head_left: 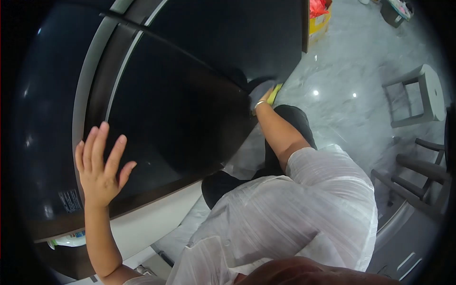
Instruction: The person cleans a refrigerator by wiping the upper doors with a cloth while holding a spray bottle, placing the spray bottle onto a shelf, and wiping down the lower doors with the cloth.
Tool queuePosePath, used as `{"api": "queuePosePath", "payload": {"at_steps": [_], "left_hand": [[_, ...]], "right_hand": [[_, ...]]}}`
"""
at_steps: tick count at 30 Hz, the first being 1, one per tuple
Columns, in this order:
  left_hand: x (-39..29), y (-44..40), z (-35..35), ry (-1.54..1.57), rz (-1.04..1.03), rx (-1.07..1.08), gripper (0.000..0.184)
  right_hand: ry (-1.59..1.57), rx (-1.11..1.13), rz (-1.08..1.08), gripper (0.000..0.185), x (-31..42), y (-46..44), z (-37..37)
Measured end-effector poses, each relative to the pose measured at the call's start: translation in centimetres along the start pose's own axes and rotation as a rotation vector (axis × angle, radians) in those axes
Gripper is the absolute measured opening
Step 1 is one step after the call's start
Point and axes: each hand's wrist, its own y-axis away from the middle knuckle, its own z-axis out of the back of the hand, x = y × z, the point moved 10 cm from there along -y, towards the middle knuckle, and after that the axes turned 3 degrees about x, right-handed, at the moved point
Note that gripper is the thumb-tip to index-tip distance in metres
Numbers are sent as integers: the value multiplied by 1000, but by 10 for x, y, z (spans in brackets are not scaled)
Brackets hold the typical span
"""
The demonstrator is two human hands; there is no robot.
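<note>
My left hand (100, 175) is spread flat with its fingers apart, at the edge of a glossy black refrigerator door (166, 104). Nothing is in it. Low down by the door's lower end, my right hand (264, 99) is closed around a yellow cloth (275, 93). That hand is partly hidden by the wrist and a light bangle, and the cloth's far side is out of sight. A greyish round patch (259, 92) shows beside the right hand, perhaps a reflection in the dark surface.
Grey marble-look floor (332, 80) stretches to the right. A pale plastic stool (430, 92) stands there, with dark chair legs (418, 183) below it. A yellow box (319, 21) with red plastic and a dark bin (395, 13) are farther off. A white bottle (69, 240) lies at lower left.
</note>
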Motion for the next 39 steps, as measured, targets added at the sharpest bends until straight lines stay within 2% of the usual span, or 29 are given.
{"api": "queuePosePath", "payload": {"at_steps": [2,3,4,8,9,10,12,14,17,18,20,22,24,27,30,33,36,37,39], "left_hand": [[-7,1,-13,-7,-73,38,64],[9,-6,-17,189,49,29,65],[22,-9,-22,391,169,29,66],[19,-6,-20,340,64,-48,72],[15,-9,-15,321,39,-20,77],[18,-10,-20,331,62,-10,79],[22,-3,-33,358,108,26,82],[24,-2,-37,358,140,40,85],[22,2,-30,332,144,-8,87],[23,4,-31,310,173,20,90],[24,7,-31,284,192,23,92],[25,9,-31,249,197,38,93],[23,8,-30,210,190,47,93],[25,9,-34,216,195,66,93],[24,8,-33,216,195,65,93],[24,10,-34,230,210,44,93],[25,9,-36,241,218,48,92],[25,11,-36,245,222,46,92],[26,11,-36,238,219,40,92]], "right_hand": [[28,-47,43,59,4,-16,8],[25,-39,97,57,14,-18,-7],[13,-14,156,56,28,-15,-31],[-75,284,482,49,106,40,-172],[32,383,681,47,131,78,-212],[597,209,1197,46,161,140,-252],[761,418,1517,46,206,243,-299],[626,644,1579,67,215,262,-312],[573,705,1545,69,219,220,-297],[670,601,1574,68,216,183,-285],[848,483,1358,47,164,40,-232],[808,359,1077,47,132,-68,-158],[638,261,705,47,88,-146,-74],[291,141,157,46,21,-185,23],[122,8,-36,46,-7,-171,61],[62,-71,76,46,25,-129,27],[59,60,381,46,119,-45,-88],[153,150,530,46,149,-13,-130],[575,309,1098,50,193,63,-225]]}}
